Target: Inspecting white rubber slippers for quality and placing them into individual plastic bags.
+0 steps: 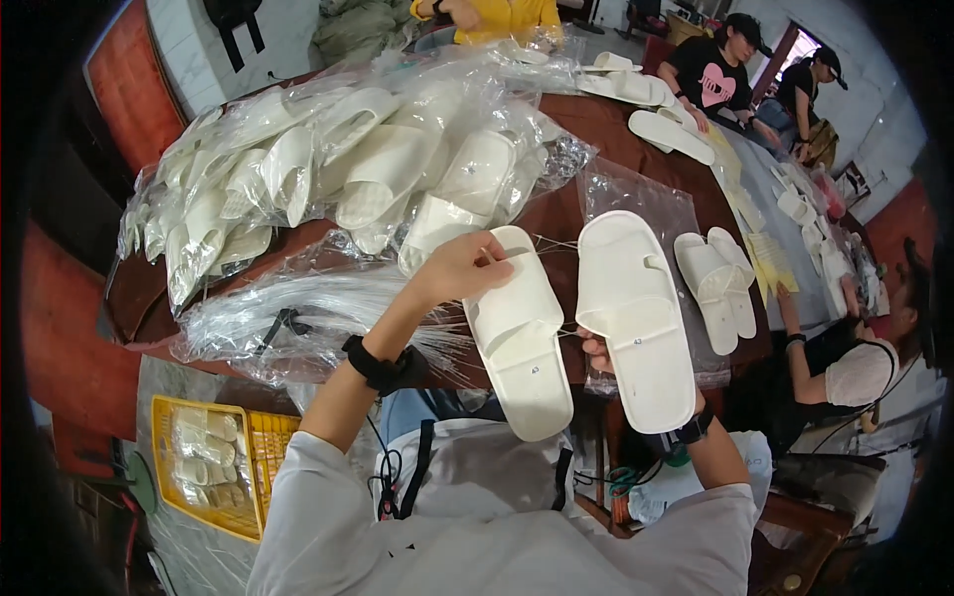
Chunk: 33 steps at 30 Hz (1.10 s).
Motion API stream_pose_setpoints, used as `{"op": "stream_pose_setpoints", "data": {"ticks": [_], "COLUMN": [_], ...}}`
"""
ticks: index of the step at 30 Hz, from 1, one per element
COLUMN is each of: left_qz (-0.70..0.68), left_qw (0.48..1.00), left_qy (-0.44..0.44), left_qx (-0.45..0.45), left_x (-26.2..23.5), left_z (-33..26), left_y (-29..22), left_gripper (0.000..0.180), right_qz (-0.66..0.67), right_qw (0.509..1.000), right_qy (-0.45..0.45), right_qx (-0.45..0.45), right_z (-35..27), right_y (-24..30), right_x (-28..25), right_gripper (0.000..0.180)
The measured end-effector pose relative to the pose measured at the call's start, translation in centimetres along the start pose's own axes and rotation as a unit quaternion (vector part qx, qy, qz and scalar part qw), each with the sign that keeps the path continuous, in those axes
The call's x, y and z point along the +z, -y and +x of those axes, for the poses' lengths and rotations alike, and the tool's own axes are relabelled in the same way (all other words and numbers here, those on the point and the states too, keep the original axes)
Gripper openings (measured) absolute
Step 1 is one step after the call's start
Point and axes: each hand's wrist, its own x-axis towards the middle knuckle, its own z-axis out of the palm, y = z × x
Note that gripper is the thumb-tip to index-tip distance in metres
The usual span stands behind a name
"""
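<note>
1. The brown table [636,124] carries bagged white slippers [348,169] far left.
2. Two white slippers [519,333] lie soles-up at the near edge; keeping them side by side would help.
3. The right hand [596,350] grips them from beneath.
4. The left hand [459,266] pinches a thin clear strand [542,248]; keep it taut.

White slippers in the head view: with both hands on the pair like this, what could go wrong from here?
1. The right hand shows only fingertips between the two white slippers, so the right slipper might slide off the table edge.
2. The left hand pinches a thin strand over a loose bundle of clear strands; neighbouring strands could snag.
3. The heaped bagged slippers lean close and might slump into the work area.
</note>
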Motion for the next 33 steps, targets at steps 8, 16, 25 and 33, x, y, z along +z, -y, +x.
{"op": "stream_pose_setpoints", "data": {"ticks": [8, 16, 25, 33], "left_qz": [0.106, 0.081, 0.097, 0.122], "left_qw": [0.992, 0.984, 0.961, 0.96], "left_qy": [-0.062, -0.147, -0.25, -0.248], "left_qx": [0.01, 0.063, 0.072, 0.049], "left_x": [0.4, 1.9, 5.4, 6.8], "left_z": [-0.2, -3.4, -9.9, -10.5], "left_y": [1.2, -1.4, -2.8, -1.7], "left_gripper": [0.03, 0.028, 0.019, 0.049], "right_qz": [-0.162, -0.319, -0.77, -0.866], "right_qw": [0.982, 0.883, 0.41, 0.369], "right_qy": [-0.067, -0.327, -0.314, -0.198], "right_qx": [-0.071, -0.104, -0.374, -0.272], "right_z": [0.7, -0.4, -0.3, 3.7], "right_y": [-0.2, 4.5, -2.7, -6.7], "right_x": [3.6, -2.7, 3.5, 5.8], "right_gripper": [0.06, 0.04, 0.013, 0.025]}}
